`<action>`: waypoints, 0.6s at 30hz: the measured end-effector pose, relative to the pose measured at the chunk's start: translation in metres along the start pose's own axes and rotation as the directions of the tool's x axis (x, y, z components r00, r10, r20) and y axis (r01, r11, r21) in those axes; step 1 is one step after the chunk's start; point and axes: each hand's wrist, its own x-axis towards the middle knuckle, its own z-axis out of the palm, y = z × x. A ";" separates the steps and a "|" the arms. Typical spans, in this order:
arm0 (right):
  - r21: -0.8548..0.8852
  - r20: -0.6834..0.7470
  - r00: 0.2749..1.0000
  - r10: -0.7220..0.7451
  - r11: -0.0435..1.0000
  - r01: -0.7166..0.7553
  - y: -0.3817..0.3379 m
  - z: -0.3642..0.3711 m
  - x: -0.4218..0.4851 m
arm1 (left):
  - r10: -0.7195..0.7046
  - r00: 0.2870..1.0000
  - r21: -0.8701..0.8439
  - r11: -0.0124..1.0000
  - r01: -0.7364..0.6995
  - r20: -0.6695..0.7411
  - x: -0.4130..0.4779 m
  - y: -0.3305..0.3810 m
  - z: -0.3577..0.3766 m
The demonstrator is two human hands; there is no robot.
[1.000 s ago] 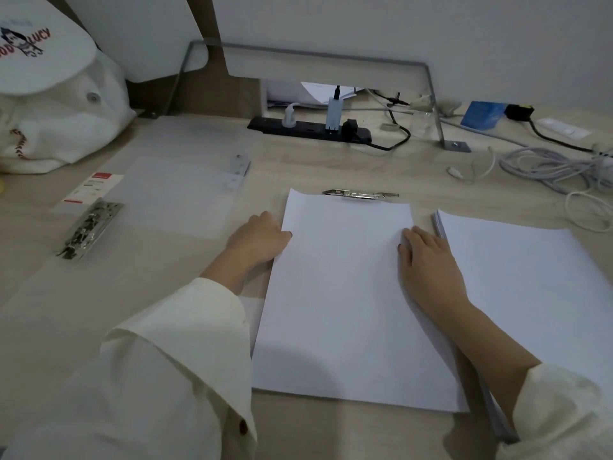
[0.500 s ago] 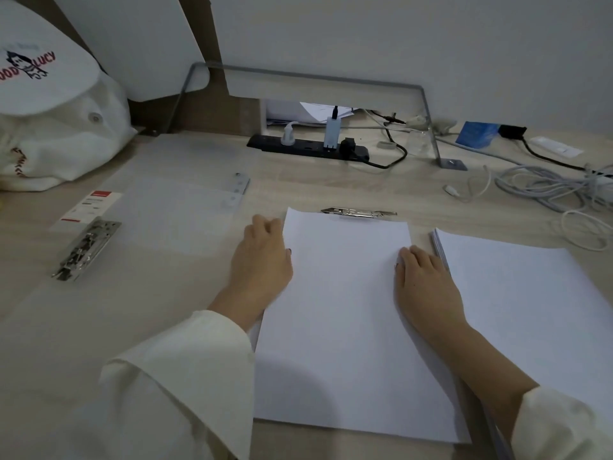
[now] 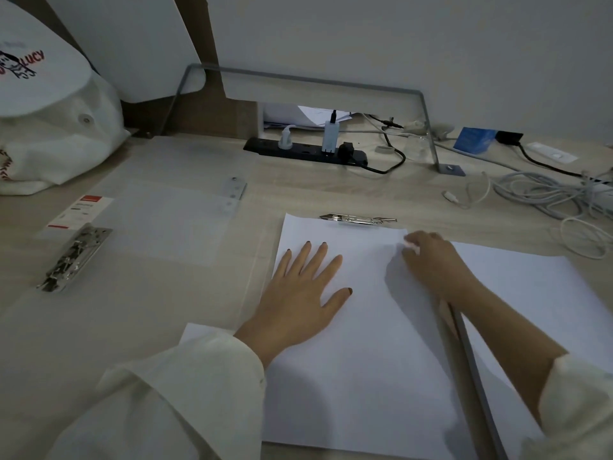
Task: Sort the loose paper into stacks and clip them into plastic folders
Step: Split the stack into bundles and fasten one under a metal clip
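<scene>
A stack of white paper [image 3: 365, 343] lies in front of me on a clear plastic folder, just below the folder's metal clip [image 3: 358, 218]. My left hand [image 3: 298, 293] lies flat on the stack with fingers spread. My right hand [image 3: 431, 260] is at the stack's top right corner, where its curled fingers pinch the paper's edge. A second, thicker pile of white paper [image 3: 530, 293] lies to the right, partly under my right forearm. Another clear folder [image 3: 159, 227] with a metal clip [image 3: 74, 257] lies open at the left.
A white cloth bag [image 3: 49, 134] sits at the far left. At the back are a black power strip [image 3: 305, 151] with plugs, a metal bracket [image 3: 431, 141], and tangled white cables [image 3: 547, 197] at the right. A red-and-white label [image 3: 79, 212] lies by the left folder.
My left hand moved from the stack's left edge onto the sheet and spread flat. My right hand slid up to the top right corner and took hold of the edge.
</scene>
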 end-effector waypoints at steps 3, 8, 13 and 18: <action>0.053 0.023 0.996 0.091 0.994 -0.092 -0.012 -0.015 0.023 | 0.001 1.000 0.000 1.000 -0.001 -0.007 -0.001 -0.001 0.001; 0.216 0.151 0.967 0.204 0.948 -0.233 -0.019 -0.004 0.049 | 0.004 0.999 -0.007 1.000 -0.004 -0.039 -0.001 -0.001 0.002; 0.535 0.093 0.977 0.193 0.818 -0.213 -0.017 0.007 0.057 | -0.004 1.000 -0.042 0.999 0.003 -0.024 0.000 0.000 0.001; 0.608 0.026 0.998 -0.053 0.794 0.027 -0.043 -0.003 0.042 | 0.000 1.000 -0.045 0.999 -0.001 -0.013 0.000 0.001 0.000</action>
